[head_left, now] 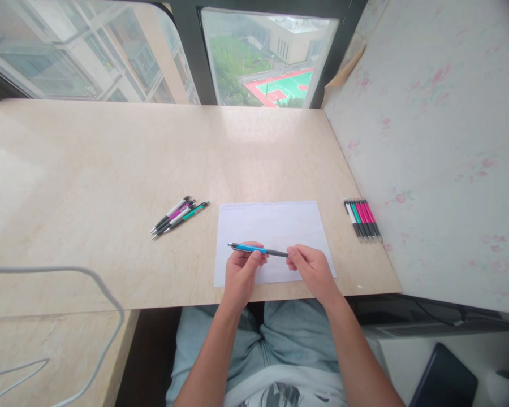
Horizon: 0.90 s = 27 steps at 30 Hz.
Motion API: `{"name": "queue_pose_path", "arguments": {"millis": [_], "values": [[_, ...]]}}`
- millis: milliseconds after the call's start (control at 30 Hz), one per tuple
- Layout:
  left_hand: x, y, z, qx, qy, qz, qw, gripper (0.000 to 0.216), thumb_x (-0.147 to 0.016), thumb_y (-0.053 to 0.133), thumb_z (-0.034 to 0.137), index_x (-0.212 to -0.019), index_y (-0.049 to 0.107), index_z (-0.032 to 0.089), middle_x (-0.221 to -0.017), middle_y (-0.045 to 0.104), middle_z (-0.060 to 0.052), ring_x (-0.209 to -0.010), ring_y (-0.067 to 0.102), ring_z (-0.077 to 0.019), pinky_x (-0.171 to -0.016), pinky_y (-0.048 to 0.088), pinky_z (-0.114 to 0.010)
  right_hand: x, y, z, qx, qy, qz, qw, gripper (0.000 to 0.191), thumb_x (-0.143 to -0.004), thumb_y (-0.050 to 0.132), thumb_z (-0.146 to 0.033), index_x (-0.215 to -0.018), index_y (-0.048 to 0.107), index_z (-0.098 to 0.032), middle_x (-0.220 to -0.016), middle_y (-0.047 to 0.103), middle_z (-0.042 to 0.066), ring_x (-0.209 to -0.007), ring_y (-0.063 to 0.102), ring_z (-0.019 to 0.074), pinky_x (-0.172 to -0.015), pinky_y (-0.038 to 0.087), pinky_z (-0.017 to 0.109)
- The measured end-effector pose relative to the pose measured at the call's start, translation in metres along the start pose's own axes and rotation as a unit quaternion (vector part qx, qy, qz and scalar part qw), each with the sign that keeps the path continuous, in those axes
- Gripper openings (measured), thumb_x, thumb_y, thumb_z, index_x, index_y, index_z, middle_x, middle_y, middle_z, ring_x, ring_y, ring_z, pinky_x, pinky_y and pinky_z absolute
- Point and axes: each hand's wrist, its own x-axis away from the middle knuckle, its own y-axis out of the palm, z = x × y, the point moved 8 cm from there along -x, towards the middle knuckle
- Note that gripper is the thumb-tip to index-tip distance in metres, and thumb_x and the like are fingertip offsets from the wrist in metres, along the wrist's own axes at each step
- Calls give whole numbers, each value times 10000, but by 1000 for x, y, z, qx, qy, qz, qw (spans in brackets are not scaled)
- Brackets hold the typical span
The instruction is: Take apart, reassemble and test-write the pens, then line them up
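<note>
Left hand (238, 278) and right hand (311, 271) both grip a blue-and-black ballpoint pen (249, 247) — left at its barrel, right at its tip — above a sheet of paper (275, 223) (faint handwriting (246, 205) along its twelve-o'clock edge). Loosely bunched pens (179, 216) lie toward ten o'clock, a neat row of pens (362, 219) between two and three.

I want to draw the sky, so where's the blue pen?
In the head view, the blue pen is just below the middle, held between the left hand and the right hand, over the white paper.
</note>
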Motion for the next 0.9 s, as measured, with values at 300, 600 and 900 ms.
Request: {"name": "queue_pose_path", "arguments": {"millis": [300, 600, 900], "values": [[1, 2, 2, -10, 2, -1, 1000, 272, -762, 785, 364, -937, 713, 168, -760, 709, -41, -710, 641, -140, -691, 501, -269, 1, -2, -5, -49, -26, 3, 998, 273, -926, 560, -468, -935, 640, -207, -847, 683, 43, -761, 629, 169, -622, 482, 263], [2, 2, 1, -10, -2, 1, 1000, 282, -746, 800, 351, -942, 722, 164, -755, 712, -40, -710, 642, -138, -693, 493, -267, 0, -6, -6, 16, -41, 21, 999, 378, -948, 527, -467, -718, 669, -202, -706, 678, 31, -673, 603, 173, -661, 466, 297], [1, 2, 2, 5, -13, 11, 1000, 271, -729, 816, 335, -923, 727, 168, -765, 723, -41, -737, 655, -142, -711, 509, -266, 3, -9, -30, 162, -150, 68, 973, 292, -979, 501, -345, -763, 645, -211, -718, 655, 25, -666, 565, 160, -646, 420, 288]]}}
